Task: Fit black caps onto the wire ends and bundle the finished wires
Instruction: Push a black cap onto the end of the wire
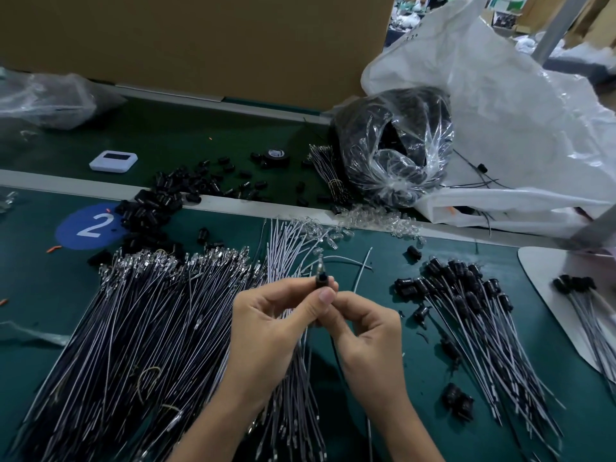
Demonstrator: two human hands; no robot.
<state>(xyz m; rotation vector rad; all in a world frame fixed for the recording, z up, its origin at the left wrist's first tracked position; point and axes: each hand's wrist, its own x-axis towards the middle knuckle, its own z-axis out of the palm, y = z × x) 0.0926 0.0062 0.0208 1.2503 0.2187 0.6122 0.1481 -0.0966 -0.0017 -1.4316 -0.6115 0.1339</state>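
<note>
My left hand (pixel 276 315) and my right hand (pixel 363 325) meet at the middle of the bench. Between their fingertips they pinch one black cap (pixel 322 280), with a clear bulb end (pixel 320 263) sticking up out of it. The wire below the cap is hidden by my fingers. A large fan of uncapped wires (pixel 143 315) lies to the left. Capped wires (pixel 466 301) lie in a pile to the right. Loose black caps (pixel 160 201) are heaped at the back left.
A clear bag of black parts (pixel 393 145) and a big white plastic bag (pixel 520 128) stand at the back right. Clear bulbs (pixel 373 218), a black tape roll (pixel 276 155), a white device (pixel 113 161) and a tied wire bundle (pixel 328 171) lie behind. A white board (pixel 546 281) holds more capped wires.
</note>
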